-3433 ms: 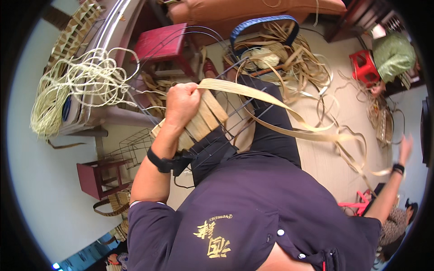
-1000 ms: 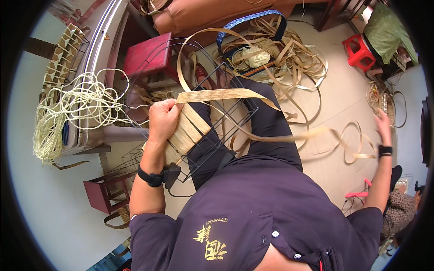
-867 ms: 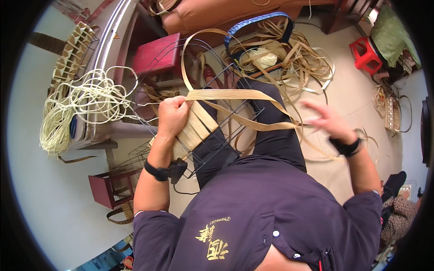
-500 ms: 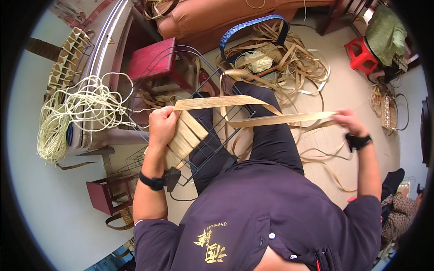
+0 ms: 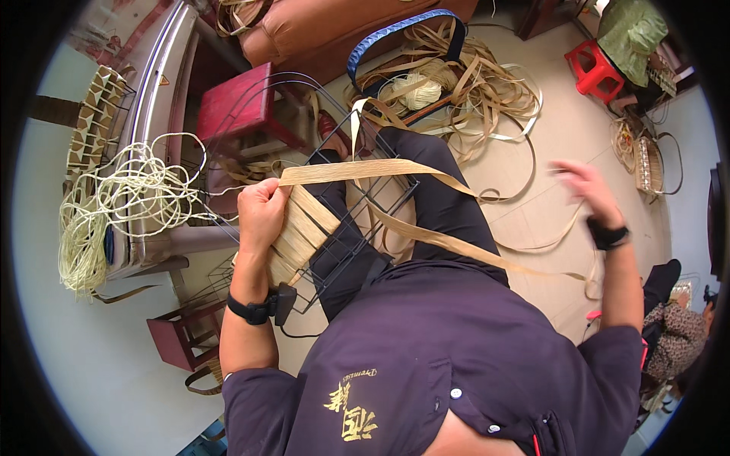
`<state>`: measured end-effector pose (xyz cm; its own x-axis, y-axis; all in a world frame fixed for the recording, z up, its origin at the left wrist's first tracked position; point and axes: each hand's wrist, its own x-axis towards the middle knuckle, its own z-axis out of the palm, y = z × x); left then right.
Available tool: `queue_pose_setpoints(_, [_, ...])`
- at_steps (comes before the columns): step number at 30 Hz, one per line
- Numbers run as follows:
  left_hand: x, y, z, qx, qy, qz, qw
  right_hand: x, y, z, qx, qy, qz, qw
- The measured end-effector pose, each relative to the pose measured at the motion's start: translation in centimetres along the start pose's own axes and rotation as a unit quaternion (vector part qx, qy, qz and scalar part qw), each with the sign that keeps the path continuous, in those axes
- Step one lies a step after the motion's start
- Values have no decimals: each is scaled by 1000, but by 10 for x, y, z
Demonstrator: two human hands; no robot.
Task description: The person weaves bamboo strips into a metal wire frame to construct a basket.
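My left hand [image 5: 262,214] is closed, its thumb and fingers pinching a flat tan weaving strip [image 5: 357,170] at the upper edge of a wire basket frame [image 5: 365,228]. The black frame rests tilted across my thighs. Beside my left hand, one face of the frame is covered with woven tan bands [image 5: 304,232]. From my pinch the strip stretches rightward, and a lower length [image 5: 456,245] sags over my leg and trails off to the right. My right hand [image 5: 582,186] is raised over the floor at the right, blurred, its fingers apart and nothing visible in them.
Pale cord [image 5: 144,186] lies tangled on the table edge at left. A red wooden stool [image 5: 236,106] stands ahead of it. Beyond my knees are a blue-handled basket [image 5: 407,34] and heaped tan strips [image 5: 487,99]. A red plastic stool [image 5: 593,70] stands far right.
My right hand has let go of the strip and moved slightly up; the lower length has dropped slack. My left hand keeps its pinch. The whole view has shifted slightly.
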<state>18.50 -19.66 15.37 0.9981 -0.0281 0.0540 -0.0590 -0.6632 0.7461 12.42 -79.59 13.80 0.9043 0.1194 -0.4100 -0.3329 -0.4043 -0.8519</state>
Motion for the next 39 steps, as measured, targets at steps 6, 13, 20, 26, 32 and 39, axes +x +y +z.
queue_pose_setpoints(6, [14,-1,9,108,13,77,991,32,-125,240,100,-368,-24,924])
queue_pose_setpoints(13, [7,-22,-5,-15,-34,2,999,0,-62,61,146,-316,-76,934])
queue_pose_setpoints(20, [3,-3,-10,-80,-49,17,995,-261,266,-281,248,543,70,800])
queue_pose_setpoints(26, [8,-16,-3,-73,-53,24,996,-274,279,-334,-444,456,449,627])
queue_pose_setpoints(32, [7,-1,0,-56,-37,-8,998,42,26,31,-142,56,-54,987])
queue_pose_setpoints(39, [4,-10,0,-58,-41,-30,997,74,-60,183,-74,-492,-87,863])
